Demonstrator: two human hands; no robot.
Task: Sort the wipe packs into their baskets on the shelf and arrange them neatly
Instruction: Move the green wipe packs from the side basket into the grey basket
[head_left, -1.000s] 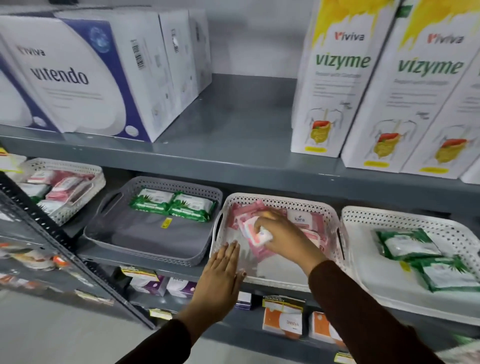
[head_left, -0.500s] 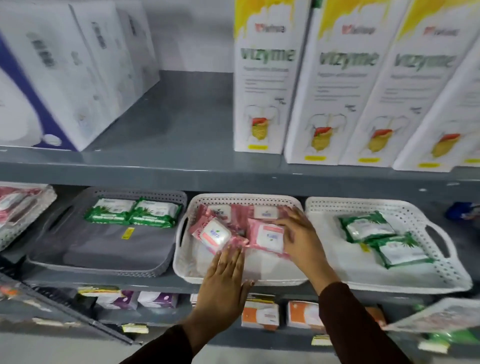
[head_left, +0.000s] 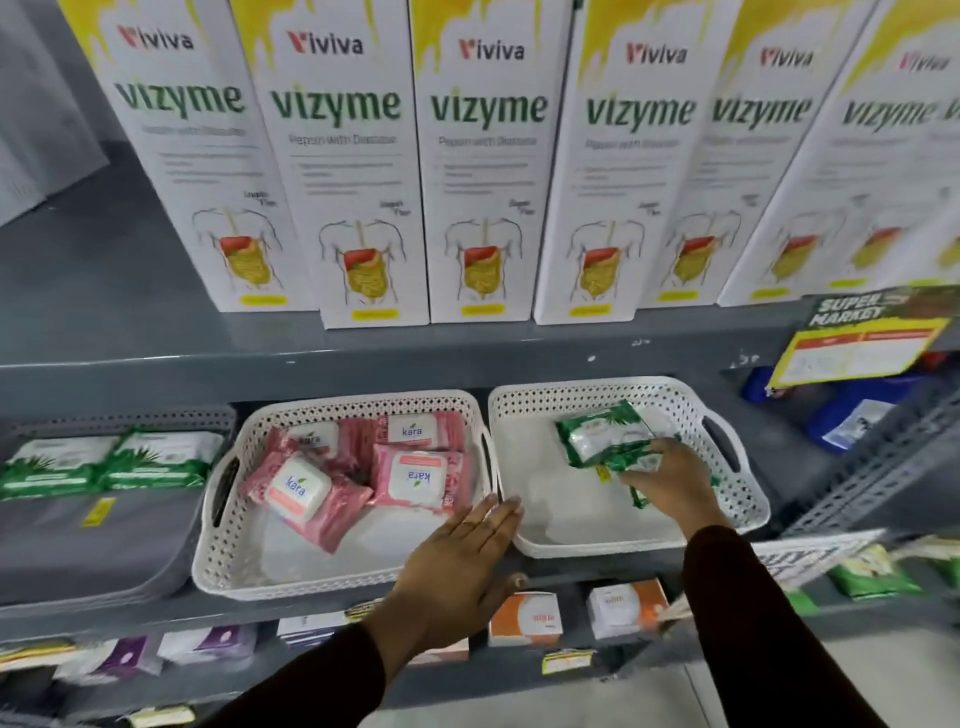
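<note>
Several pink "kara" wipe packs (head_left: 415, 475) lie loosely in the middle white basket (head_left: 332, 587). The right white basket (head_left: 597, 545) holds two green wipe packs (head_left: 597, 434). My right hand (head_left: 670, 480) reaches into that basket and closes over the nearer green pack. My left hand (head_left: 462, 561) is flat with fingers together and holds nothing; it hovers over the front rims where the two white baskets meet. A grey basket (head_left: 104, 561) at the left holds two more green packs (head_left: 114, 460) side by side at its back.
Tall white "vizyme" boxes (head_left: 483, 171) line the shelf above, low over the baskets. Small orange-and-white boxes (head_left: 524, 618) sit on the shelf below. A yellow supermarket tag (head_left: 857, 343) hangs at the right, beside a slanted grey shelf upright (head_left: 883, 467).
My right hand left the pink packs in the middle basket and moved right onto the green packs. My left hand slid right along the front. The view turned right.
</note>
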